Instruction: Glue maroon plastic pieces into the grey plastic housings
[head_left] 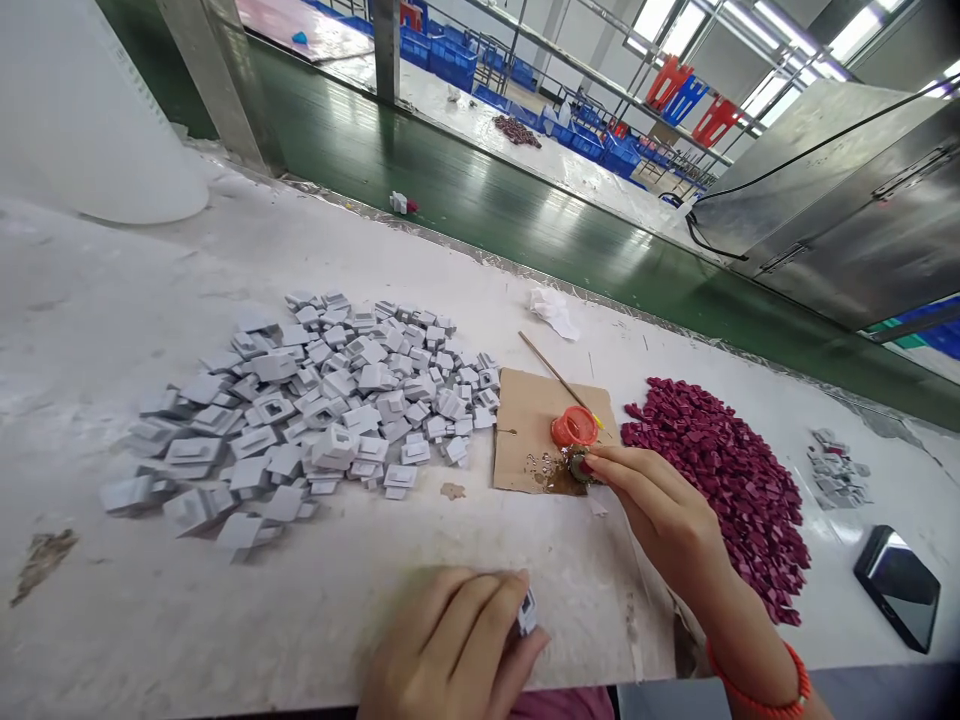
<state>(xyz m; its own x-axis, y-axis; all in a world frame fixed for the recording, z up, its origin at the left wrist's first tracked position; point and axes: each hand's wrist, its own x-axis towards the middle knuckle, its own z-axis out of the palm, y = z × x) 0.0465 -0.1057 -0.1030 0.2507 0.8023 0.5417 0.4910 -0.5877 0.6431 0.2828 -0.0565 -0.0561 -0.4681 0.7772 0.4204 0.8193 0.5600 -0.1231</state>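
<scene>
My left hand (465, 640) is closed around a small grey plastic part (527, 612) near the table's front edge; a dark opening shows in the part's face. Over the cardboard (517, 400), my right hand (667, 505) is pinched, and a bit of dark red, seemingly a small plastic piece (588, 464), shows at its fingertips. Those fingertips are at a small round greenish cap (577, 466), partly hidden by them. Just behind it sits an orange-red cup (574, 427). A thin wooden stick (551, 365) lies across the cardboard's back edge. Wet brown stains surround the cap.
A large pile of grey parts (360, 385) spreads to the left, a dark red heap (720, 470) to the right. Farther right are small grey pieces (838, 468) and a black phone (898, 588). Behind runs a green conveyor belt (465, 210); a white container (97, 120) stands back left.
</scene>
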